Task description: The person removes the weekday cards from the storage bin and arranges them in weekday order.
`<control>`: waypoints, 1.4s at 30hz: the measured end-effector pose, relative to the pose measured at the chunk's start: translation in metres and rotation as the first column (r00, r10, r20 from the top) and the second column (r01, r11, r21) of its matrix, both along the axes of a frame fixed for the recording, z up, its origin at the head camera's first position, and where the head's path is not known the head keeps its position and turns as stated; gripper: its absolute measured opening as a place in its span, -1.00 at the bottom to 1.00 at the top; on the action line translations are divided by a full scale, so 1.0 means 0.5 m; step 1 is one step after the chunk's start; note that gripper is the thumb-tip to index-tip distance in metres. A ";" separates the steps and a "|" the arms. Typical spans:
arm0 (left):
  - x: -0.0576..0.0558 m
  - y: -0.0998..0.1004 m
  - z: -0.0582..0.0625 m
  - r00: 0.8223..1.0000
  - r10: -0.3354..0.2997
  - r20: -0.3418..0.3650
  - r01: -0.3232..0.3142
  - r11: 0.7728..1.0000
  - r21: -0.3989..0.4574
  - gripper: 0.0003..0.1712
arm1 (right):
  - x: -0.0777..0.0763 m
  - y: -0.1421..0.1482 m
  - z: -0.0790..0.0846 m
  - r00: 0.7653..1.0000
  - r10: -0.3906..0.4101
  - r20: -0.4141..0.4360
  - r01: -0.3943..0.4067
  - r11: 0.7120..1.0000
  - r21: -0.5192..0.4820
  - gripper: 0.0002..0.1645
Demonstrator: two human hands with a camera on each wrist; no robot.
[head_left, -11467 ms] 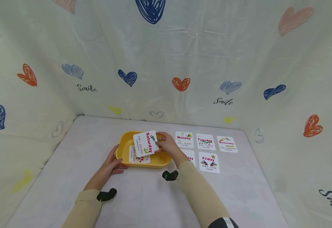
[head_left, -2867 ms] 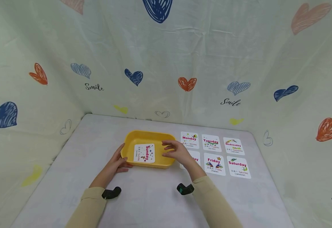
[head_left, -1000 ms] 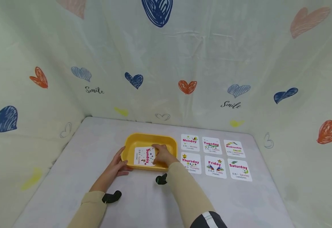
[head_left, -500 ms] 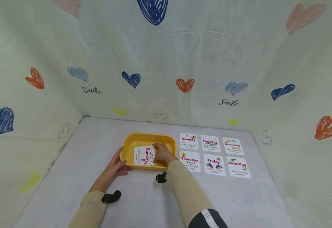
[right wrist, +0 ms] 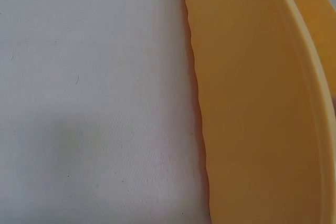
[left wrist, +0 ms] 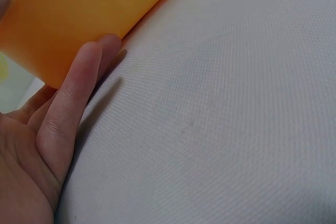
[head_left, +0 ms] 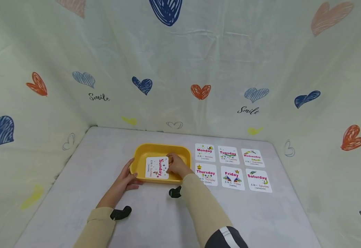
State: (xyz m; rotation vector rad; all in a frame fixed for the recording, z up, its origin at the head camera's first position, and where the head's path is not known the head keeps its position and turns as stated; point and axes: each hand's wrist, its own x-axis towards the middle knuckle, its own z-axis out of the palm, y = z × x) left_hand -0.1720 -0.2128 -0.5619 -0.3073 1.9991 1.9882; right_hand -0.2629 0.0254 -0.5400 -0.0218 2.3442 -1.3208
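In the head view, the Sunday card [head_left: 157,167] lies turned sideways in a yellow plastic tray [head_left: 184,153]. My right hand [head_left: 179,165] reaches over the tray's front right side and pinches the card's right edge. At the tray's left front corner my left hand [head_left: 125,179] holds the wall and rim. The left wrist view shows left-hand fingers [left wrist: 71,98] against the outside of the tray wall [left wrist: 94,14]. Only the tray's outer wall [right wrist: 252,98] and table fill most of the right wrist view, which leaves the right fingers' pinch hidden.
Right of the tray, two rows of cards lie face up: Monday [head_left: 204,152], Tuesday [head_left: 228,155] and Wednesday [head_left: 253,158] behind, Thursday [head_left: 206,174], Friday [head_left: 232,178] and Saturday [head_left: 259,180] in front. A heart-print curtain [head_left: 168,55] stands around the white table [head_left: 149,220].
Earlier, the Saturday card went from the tray to the front row's right end. Since then my right hand has come back to the Sunday card, whose right edge now sits slightly higher.
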 end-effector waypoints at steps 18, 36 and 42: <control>-0.002 0.000 -0.003 1.000 -0.009 0.002 0.009 1.000 0.018 -0.16 | 0.005 0.010 0.019 1.000 0.001 0.022 0.001 0.996 -0.094 -0.34; -0.007 -0.005 -0.001 1.000 -0.007 0.016 0.006 1.000 0.021 -0.15 | -0.004 0.041 0.064 0.991 0.103 0.081 -0.088 0.980 -0.176 -0.49; -0.008 -0.005 -0.002 1.000 -0.015 0.016 0.015 1.000 0.026 -0.15 | -0.009 0.058 0.090 0.992 0.091 0.087 -0.073 0.980 -0.185 -0.49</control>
